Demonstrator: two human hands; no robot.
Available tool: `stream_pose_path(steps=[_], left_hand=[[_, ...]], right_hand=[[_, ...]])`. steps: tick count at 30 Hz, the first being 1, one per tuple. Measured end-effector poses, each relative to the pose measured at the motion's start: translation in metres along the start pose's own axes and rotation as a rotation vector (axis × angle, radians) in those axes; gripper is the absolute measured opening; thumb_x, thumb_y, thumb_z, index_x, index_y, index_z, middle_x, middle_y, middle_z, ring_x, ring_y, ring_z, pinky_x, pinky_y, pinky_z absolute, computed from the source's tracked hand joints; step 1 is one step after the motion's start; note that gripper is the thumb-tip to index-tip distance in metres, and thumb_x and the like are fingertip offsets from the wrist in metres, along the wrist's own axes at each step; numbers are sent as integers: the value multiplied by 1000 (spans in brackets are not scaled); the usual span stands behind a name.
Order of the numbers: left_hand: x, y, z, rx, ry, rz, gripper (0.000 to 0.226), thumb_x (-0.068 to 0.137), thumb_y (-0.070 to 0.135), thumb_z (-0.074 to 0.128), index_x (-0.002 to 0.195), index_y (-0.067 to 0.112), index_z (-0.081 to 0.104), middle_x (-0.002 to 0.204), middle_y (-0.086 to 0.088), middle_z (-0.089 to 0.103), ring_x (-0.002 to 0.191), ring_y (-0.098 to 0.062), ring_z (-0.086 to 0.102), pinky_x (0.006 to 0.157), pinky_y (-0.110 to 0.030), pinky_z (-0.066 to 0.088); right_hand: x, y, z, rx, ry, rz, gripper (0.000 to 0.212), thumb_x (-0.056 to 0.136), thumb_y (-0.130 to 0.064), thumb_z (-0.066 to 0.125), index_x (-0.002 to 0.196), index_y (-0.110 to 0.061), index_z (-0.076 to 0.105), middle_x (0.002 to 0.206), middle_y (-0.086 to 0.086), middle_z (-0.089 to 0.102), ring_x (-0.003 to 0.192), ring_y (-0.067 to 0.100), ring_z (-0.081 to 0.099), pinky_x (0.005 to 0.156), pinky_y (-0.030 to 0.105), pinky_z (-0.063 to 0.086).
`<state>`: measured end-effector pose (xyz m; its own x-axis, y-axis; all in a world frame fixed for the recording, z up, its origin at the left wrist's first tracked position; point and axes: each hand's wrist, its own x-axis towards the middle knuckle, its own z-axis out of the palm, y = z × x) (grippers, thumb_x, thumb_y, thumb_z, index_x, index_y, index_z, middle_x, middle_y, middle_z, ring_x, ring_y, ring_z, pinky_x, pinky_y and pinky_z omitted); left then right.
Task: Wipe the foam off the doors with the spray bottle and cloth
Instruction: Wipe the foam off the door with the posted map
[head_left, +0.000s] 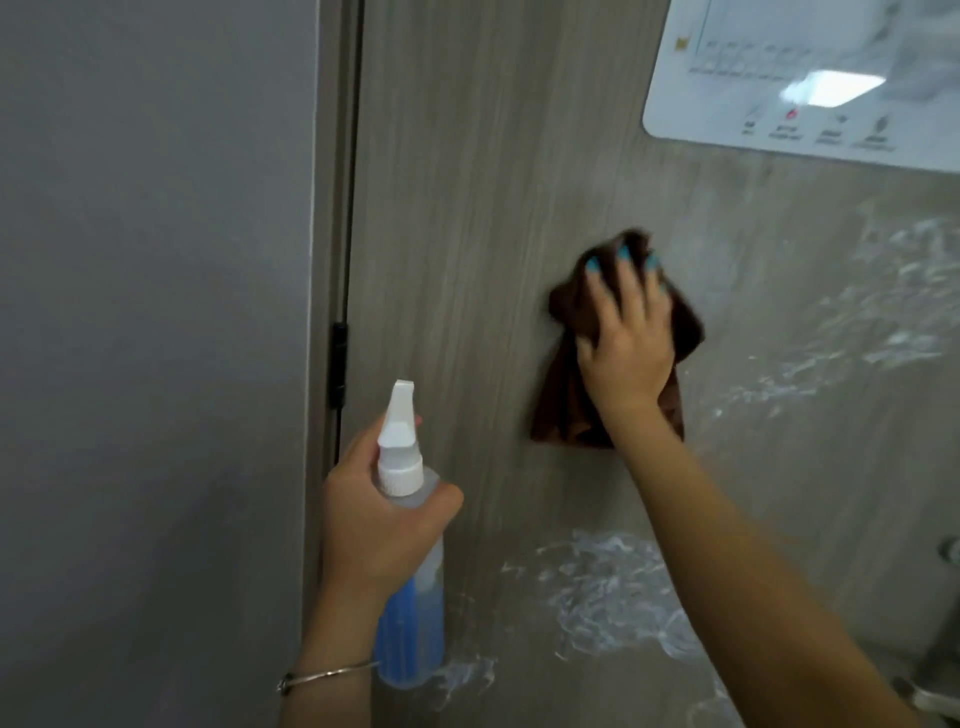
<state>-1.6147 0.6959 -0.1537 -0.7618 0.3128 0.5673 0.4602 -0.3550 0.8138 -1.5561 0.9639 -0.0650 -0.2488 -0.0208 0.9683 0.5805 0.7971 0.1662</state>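
Note:
A grey wood-grain door (467, 208) fills the middle and right of the view. White foam (613, 587) streaks its lower part, and more foam (893, 312) smears the right side. My right hand (623, 348) presses a dark brown cloth (566, 410) flat against the door, fingers spread over it. My left hand (374, 514) grips a clear spray bottle (410, 623) with blue liquid and a white nozzle, held upright in front of the door's left edge.
A plain grey wall (156, 312) stands to the left of the door frame, with a black hinge (338, 364) at the gap. A white glossy sign (810, 78) is fixed to the door at the upper right. A metal handle part (935, 696) shows at the lower right.

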Motion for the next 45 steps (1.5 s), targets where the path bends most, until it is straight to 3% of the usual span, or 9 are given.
stream_pose_path(steps=[4, 9, 13, 17, 24, 31, 36, 39, 45], left_hand=[[-14, 14, -4, -44, -21, -1, 55, 56, 11, 73, 102, 40, 61, 83, 8, 66, 67, 2, 61, 59, -9, 47], [-41, 16, -1, -77, -86, -32, 54, 55, 11, 73, 102, 36, 63, 87, 5, 67, 64, -2, 61, 57, -12, 47], [-59, 13, 9, -132, -188, -85, 58, 57, 5, 76, 104, 37, 64, 90, 11, 71, 66, -5, 64, 57, -16, 48], [-62, 22, 25, -157, -320, -68, 58, 53, 10, 73, 105, 35, 63, 83, 23, 69, 64, -4, 62, 56, -12, 46], [-48, 47, 72, -155, -458, 14, 48, 54, 17, 71, 94, 39, 61, 86, -2, 69, 62, -1, 57, 57, -12, 45], [-46, 71, 149, -194, -478, 21, 46, 46, 36, 67, 92, 38, 62, 85, 6, 65, 66, -3, 56, 58, -16, 46], [-47, 75, 197, -237, -461, 13, 48, 47, 35, 66, 95, 31, 66, 85, 0, 66, 69, -4, 57, 59, -17, 47], [-52, 78, 228, -213, -455, -1, 51, 47, 36, 66, 97, 25, 65, 78, 1, 65, 62, -5, 56, 56, -20, 46], [-57, 65, 260, -110, -413, -48, 42, 54, 16, 73, 94, 26, 65, 68, 9, 62, 58, -3, 55, 55, -20, 46]], right_hand=[[-115, -8, -6, 85, -250, -263, 62, 75, -18, 54, 137, -14, 56, 145, 13, 51, 140, 34, 35, 113, 48, 33], [-172, -23, -47, 175, -435, -29, 71, 66, -14, 68, 135, -19, 53, 144, 10, 52, 133, 35, 47, 100, 51, 50], [-164, -26, -84, 256, -343, 186, 71, 73, -11, 56, 142, -22, 45, 151, 7, 43, 141, 33, 36, 112, 45, 37], [-156, -17, -117, 282, -269, 295, 75, 75, -3, 64, 145, -23, 43, 154, 5, 39, 144, 32, 32, 113, 39, 33], [-155, 33, -167, 152, -218, 494, 65, 89, -8, 59, 149, -24, 41, 159, 0, 30, 150, 26, 20, 116, 39, 27], [-145, 139, -174, 132, -153, 545, 64, 94, -10, 58, 152, -18, 34, 162, 2, 18, 151, 32, 9, 120, 46, 14], [-130, 208, -142, 55, -168, 469, 67, 93, -33, 44, 156, -21, 24, 164, 8, 10, 150, 38, 1, 121, 55, 6], [-127, 234, -114, 4, -190, 439, 72, 89, -34, 47, 156, -20, 24, 164, 13, 13, 149, 41, 5, 117, 65, 11], [-137, 244, -87, -151, -10, 359, 74, 82, -41, 51, 151, -20, 35, 155, 18, 33, 143, 42, 24, 114, 62, 22]])
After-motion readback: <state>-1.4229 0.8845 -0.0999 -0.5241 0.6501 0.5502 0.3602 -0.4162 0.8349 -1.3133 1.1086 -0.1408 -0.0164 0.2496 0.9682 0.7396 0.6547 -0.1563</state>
